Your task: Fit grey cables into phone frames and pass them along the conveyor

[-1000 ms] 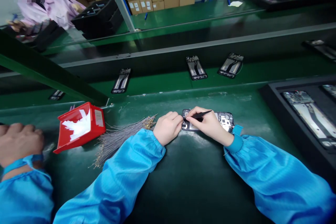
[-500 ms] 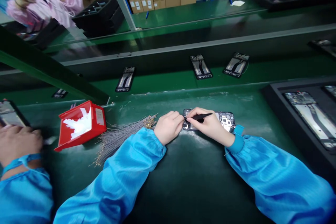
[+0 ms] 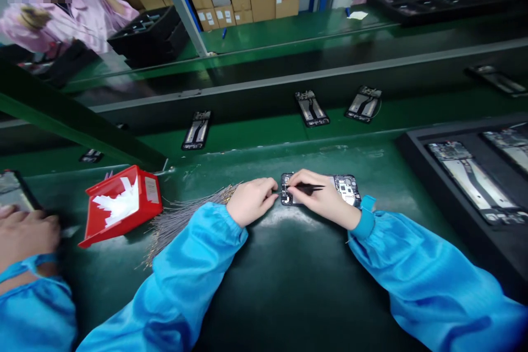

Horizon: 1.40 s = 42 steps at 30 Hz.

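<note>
An opened phone (image 3: 348,188) lies flat and crosswise on the green bench (image 3: 284,269). My right hand (image 3: 322,198) rests over its left and middle part, fingers closed on black tweezers (image 3: 311,186), whose working end is hidden near the phone's left end. Just left of the phone is my left hand (image 3: 253,201), its fingers bent together with a small gap to the phone; whether they pinch anything is too small to tell. Beneath and beside my left forearm spreads a bundle of thin grey cables (image 3: 185,220) with gold-coloured ends.
A red bin (image 3: 124,225) with white strips stands left of the cables. At far left a co-worker's hand (image 3: 25,234) touches another phone. A black foam tray (image 3: 416,170) holds phones at right. More phones (image 3: 197,131) lie along the sunken strip behind; a green post slants at left.
My left hand has come slightly away from the phone's left end. My right hand stays over the phone with the tweezers. The whole view has shifted a little.
</note>
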Tool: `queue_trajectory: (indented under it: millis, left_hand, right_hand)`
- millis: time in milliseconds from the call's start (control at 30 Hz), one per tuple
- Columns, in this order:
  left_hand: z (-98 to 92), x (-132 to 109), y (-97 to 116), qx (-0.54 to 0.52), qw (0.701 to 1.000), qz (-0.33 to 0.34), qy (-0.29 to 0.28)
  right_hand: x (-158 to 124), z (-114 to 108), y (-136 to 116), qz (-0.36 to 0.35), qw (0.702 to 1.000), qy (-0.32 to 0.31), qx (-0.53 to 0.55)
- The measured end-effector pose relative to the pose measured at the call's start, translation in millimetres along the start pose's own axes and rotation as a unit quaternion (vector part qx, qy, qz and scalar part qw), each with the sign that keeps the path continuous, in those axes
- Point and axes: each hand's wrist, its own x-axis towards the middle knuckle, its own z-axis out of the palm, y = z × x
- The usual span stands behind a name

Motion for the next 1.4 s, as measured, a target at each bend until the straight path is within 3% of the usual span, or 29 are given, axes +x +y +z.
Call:
queue_trajectory:
  millis: [167, 267, 500, 633, 800, 933, 1167, 1267, 1400]
  left_hand:
    - [-14.7, -3.7, -1.3, -0.121, 0.973, 0.156, -0.123]
    - [-11.2, -2.2, 5.0, -0.148, 0.960, 0.193, -0.137]
    - [-0.5, -0.1, 8.0, -0.119, 0.968, 0.195, -0.102]
    - [-1.3, -1.0, 10.6, 0.028, 0.983, 0.175, -0.056]
    - [2.3, -3.0, 25.6, 0.174, 0.959, 0.221, -0.024]
    - [9.6, -2.6, 32.7, 0.187, 0.957, 0.224, 0.000]
    - [25.1, 5.8, 34.1, 0.143, 0.976, 0.157, 0.055]
    - [16.5, 5.5, 26.8, 0.158, 0.973, 0.159, 0.062]
    - [-19.7, -2.6, -1.1, 0.204, 0.974, 0.091, 0.044]
  right_hand:
    - [-26.7, -42.0, 24.0, 0.049, 0.972, 0.183, -0.142]
    - [-50.6, -63.2, 40.4, 0.089, 0.949, 0.210, -0.219]
    - [-67.6, -66.9, 39.4, 0.131, 0.959, 0.162, -0.191]
    - [-60.2, -52.9, 28.7, 0.143, 0.968, 0.149, -0.141]
    - [-52.6, -33.2, 14.4, 0.126, 0.989, 0.064, -0.049]
    - [-53.3, -29.0, 11.3, 0.110, 0.992, 0.060, -0.010]
    - [-55.3, -29.6, 9.2, 0.126, 0.990, 0.051, 0.045]
    - [-54.9, -29.0, 7.4, 0.118, 0.992, 0.036, 0.018]
    - [-54.5, -29.3, 7.1, 0.110, 0.993, 0.008, 0.028]
